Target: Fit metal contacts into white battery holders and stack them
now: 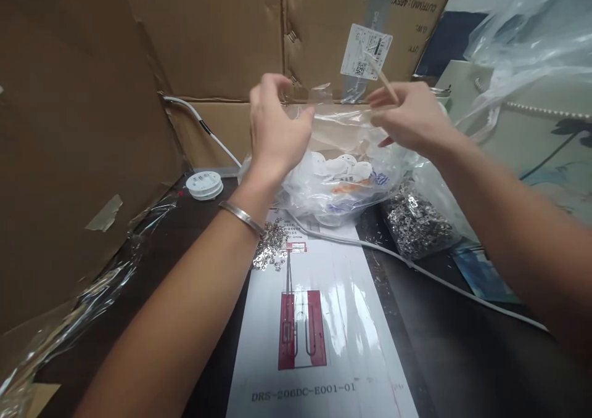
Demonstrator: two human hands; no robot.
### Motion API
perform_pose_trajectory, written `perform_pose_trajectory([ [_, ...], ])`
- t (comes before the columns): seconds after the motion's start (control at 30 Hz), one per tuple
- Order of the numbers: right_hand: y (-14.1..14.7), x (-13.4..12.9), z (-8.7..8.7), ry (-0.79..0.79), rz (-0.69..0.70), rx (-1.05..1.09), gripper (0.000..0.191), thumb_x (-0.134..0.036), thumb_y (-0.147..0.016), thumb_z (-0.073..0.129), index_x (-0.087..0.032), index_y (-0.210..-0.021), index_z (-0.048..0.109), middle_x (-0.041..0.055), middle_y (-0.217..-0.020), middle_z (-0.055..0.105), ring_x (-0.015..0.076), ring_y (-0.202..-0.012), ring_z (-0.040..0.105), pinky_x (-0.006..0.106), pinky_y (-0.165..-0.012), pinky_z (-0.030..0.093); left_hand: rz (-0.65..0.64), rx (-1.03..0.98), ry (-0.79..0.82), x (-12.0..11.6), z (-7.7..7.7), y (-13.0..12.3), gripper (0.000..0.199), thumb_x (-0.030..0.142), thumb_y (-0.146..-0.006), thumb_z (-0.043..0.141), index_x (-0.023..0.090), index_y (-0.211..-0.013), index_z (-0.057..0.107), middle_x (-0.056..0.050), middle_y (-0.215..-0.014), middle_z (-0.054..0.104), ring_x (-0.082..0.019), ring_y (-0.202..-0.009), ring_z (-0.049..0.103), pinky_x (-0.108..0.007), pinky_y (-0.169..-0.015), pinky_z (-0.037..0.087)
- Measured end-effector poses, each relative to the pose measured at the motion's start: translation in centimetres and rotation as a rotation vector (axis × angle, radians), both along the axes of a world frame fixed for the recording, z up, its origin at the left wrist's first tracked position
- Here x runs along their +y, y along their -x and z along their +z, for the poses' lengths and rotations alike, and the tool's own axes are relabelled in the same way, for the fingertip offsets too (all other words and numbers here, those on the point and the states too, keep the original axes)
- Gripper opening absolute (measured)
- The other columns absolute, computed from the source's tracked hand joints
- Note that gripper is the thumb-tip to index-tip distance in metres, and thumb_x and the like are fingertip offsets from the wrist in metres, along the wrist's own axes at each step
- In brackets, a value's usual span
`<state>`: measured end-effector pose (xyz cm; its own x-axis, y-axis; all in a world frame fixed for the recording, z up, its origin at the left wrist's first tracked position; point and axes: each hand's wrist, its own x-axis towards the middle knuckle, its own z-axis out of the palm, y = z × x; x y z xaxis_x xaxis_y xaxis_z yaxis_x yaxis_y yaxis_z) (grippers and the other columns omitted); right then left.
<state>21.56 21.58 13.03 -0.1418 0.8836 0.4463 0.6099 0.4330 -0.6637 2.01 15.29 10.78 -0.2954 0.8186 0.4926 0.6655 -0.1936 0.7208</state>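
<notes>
A clear plastic bag (296,187) of round white plastic discs (337,166) stands with its mouth up in front of me. My left hand (280,122) is at the left of its mouth, fingers curved and thumb held apart from them; whether it touches the film I cannot tell. On the opposite side, my right hand (411,113) pinches a thin wooden stick (385,80) that points up and left. Its lower fingers are close to the bag's rim, slightly blurred. Below my left wrist, small shiny metal pieces (272,245) lie in a loose pile.
A printed white sheet (345,331) covers the dark table's middle. A white cable (361,243) crosses it. Two stacked white discs (204,185) sit at left. A bag of metal parts (416,221) lies at right. Cardboard walls (222,36) enclose the back and left.
</notes>
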Motion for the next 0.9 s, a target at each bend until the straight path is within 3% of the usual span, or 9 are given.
perform_pose_trajectory([
  [0.1, -0.4, 1.2, -0.9, 0.022, -0.122, -0.075, 0.011, -0.017, -0.076, 0.06, -0.011, -0.079, 0.069, 0.0105, -0.072, 0.06, 0.0181, -0.062, 0.053, 0.039, -0.063, 0.049, 0.077, 0.084, 0.051, 1.3, -0.6, 0.1, 0.014, 0.024, -0.083, 0.056, 0.019, -0.093, 0.065, -0.009, -0.106, 0.068, -0.025, -0.097, 0.062, -0.037, -0.08, 0.05],
  [0.17, -0.7, 2.2, -1.1, 0.029, -0.157, -0.062, 0.017, -0.025, -0.08, 0.059, -0.011, -0.079, 0.068, 0.011, -0.073, 0.06, 0.0172, -0.061, 0.052, 0.039, -0.062, 0.048, 0.123, 0.111, 0.089, 1.9, -1.0, 0.4, 0.014, 0.023, -0.083, 0.055, 0.019, -0.087, 0.068, -0.01, -0.097, 0.07, -0.026, -0.095, 0.063, -0.039, -0.085, 0.047],
  [0.27, -1.2, 2.1, -0.9, -0.01, -0.043, -0.088, 0.019, -0.03, -0.082, 0.059, -0.016, -0.091, 0.069, 0.0105, -0.09, 0.061, 0.0187, -0.071, 0.055, 0.038, -0.068, 0.051, 0.047, 0.183, -0.006, 1.3, -1.3, 0.6, 0.026, 0.041, -0.088, 0.051, 0.022, -0.095, 0.067, -0.009, -0.11, 0.068, -0.026, -0.106, 0.059, -0.041, -0.094, 0.043],
  [0.4, -1.2, 0.1, -0.5, -0.288, 0.093, -0.349, 0.036, -0.015, -0.069, 0.071, -0.018, -0.105, 0.069, 0.0117, -0.112, 0.058, 0.0248, -0.102, 0.055, 0.04, -0.096, 0.042, -0.046, 0.326, -0.071, -0.1, -1.5, 0.4, 0.035, 0.05, -0.082, 0.059, 0.026, -0.107, 0.064, -0.006, -0.121, 0.064, -0.026, -0.113, 0.054, -0.039, -0.1, 0.038],
  [0.53, 0.1, 0.4, -0.3, -0.005, -0.018, -0.259, 0.014, -0.024, -0.074, 0.072, -0.013, -0.082, 0.07, 0.0105, -0.076, 0.06, 0.0239, -0.078, 0.057, 0.049, -0.084, 0.048, -0.002, 0.304, -0.007, 1.3, -1.4, 0.5, 0.028, 0.043, -0.087, 0.051, 0.024, -0.099, 0.068, -0.009, -0.11, 0.067, -0.029, -0.106, 0.057, -0.044, -0.094, 0.039],
  [0.63, 1.5, 2.6, 0.1, 0.232, -0.029, -0.034, 0.006, -0.018, -0.077, 0.066, -0.014, -0.072, 0.064, 0.0057, -0.068, 0.057, 0.0148, -0.059, 0.049, 0.042, -0.068, 0.054, 0.023, 0.218, 0.052, 2.7, -1.0, 0.4, 0.028, 0.041, -0.088, 0.048, 0.022, -0.093, 0.069, -0.01, -0.1, 0.069, -0.029, -0.1, 0.058, -0.043, -0.09, 0.041],
  [0.73, 2.7, 4.8, 0.6, 0.437, -0.074, 0.138, 0.007, -0.012, -0.074, 0.061, -0.017, -0.071, 0.058, 0.0013, -0.062, 0.05, 0.0087, -0.047, 0.035, 0.036, -0.061, 0.055, 0.055, 0.22, 0.005, 2.2, -0.6, -0.5, 0.028, 0.038, -0.09, 0.048, 0.022, -0.103, 0.067, -0.009, -0.107, 0.067, -0.028, -0.103, 0.056, -0.041, -0.09, 0.04],
  [0.83, 3.3, 5.7, 0.7, 0.398, -0.117, 0.167, 0.009, -0.018, -0.076, 0.054, -0.015, -0.083, 0.06, 0.0044, -0.069, 0.053, 0.0114, -0.053, 0.04, 0.036, -0.061, 0.054, -0.078, 0.439, -0.179, 0.1, -1.0, -2.5, 0.032, 0.031, -0.094, 0.04, 0.024, -0.118, 0.06, -0.007, -0.127, 0.058, -0.027, -0.112, 0.05, -0.04, -0.092, 0.038],
  [0.9, 3.4, 5.0, 0.5, 0.293, -0.113, 0.135, 0.022, -0.025, -0.079, 0.051, -0.015, -0.097, 0.059, 0.0093, -0.084, 0.058, 0.0178, -0.069, 0.05, 0.038, -0.064, 0.054, -0.253, 0.647, -0.164, -1.4, -2.0, -3.9, 0.032, 0.033, -0.094, 0.042, 0.02, -0.116, 0.062, -0.009, -0.118, 0.063, -0.028, -0.111, 0.05, -0.041, -0.092, 0.037],
])
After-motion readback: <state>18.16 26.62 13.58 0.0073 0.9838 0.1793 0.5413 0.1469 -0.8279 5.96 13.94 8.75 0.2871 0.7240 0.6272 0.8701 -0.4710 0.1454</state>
